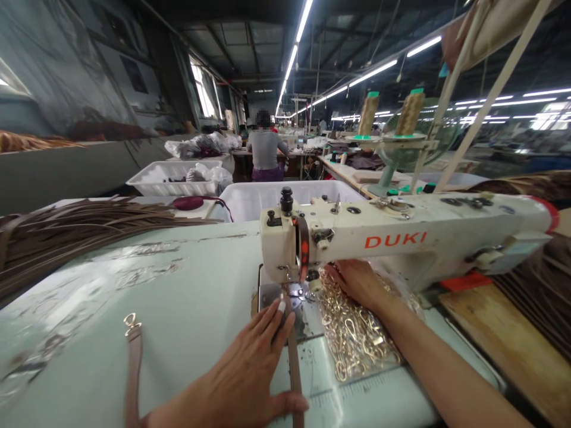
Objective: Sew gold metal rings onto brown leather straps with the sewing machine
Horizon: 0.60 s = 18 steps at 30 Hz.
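Note:
My left hand (250, 368) lies flat on the pale green table, fingers spread, pressing a narrow brown leather strap (293, 362) that runs toward the needle of the white DUKI sewing machine (401, 235). A bandage wraps one fingertip. My right hand (357, 282) reaches under the machine arm and rests on a pile of gold metal clasps (357, 336) in a clear bag; I cannot tell whether it grips one. Another brown strap (132, 362) with a gold clasp on its end lies on the table to the left.
A heap of brown leather strips (66, 232) fills the table's left side. White plastic bins (263, 199) stand behind the machine. Thread cones (410, 113) rise at the back right. A wooden board (504, 333) lies on the right. A person in a grey top (265, 151) sits far ahead.

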{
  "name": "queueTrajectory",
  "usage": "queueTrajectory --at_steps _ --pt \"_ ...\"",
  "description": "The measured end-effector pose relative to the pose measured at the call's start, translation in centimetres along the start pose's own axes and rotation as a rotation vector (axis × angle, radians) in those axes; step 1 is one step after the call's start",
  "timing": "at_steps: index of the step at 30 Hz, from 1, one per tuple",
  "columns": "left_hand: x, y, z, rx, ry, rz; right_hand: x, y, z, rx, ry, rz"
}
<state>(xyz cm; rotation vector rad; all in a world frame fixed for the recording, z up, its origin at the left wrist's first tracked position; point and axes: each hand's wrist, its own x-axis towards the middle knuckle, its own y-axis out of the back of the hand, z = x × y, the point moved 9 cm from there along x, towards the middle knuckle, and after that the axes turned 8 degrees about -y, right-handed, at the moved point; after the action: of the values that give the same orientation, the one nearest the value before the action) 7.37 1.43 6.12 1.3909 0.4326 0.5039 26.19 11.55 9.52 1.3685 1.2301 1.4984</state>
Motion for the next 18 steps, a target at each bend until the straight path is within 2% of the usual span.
queueTrajectory --at_steps 13,18 --pt "-0.2 -1.0 -0.3 -0.013 0.001 -0.014 0.1 0.3 -0.1 -0.002 0.040 0.011" --pt "0.0 -0.7 -0.2 -0.049 -0.002 -0.028 -1.2 2.9 -1.2 -0.020 0.082 0.009"
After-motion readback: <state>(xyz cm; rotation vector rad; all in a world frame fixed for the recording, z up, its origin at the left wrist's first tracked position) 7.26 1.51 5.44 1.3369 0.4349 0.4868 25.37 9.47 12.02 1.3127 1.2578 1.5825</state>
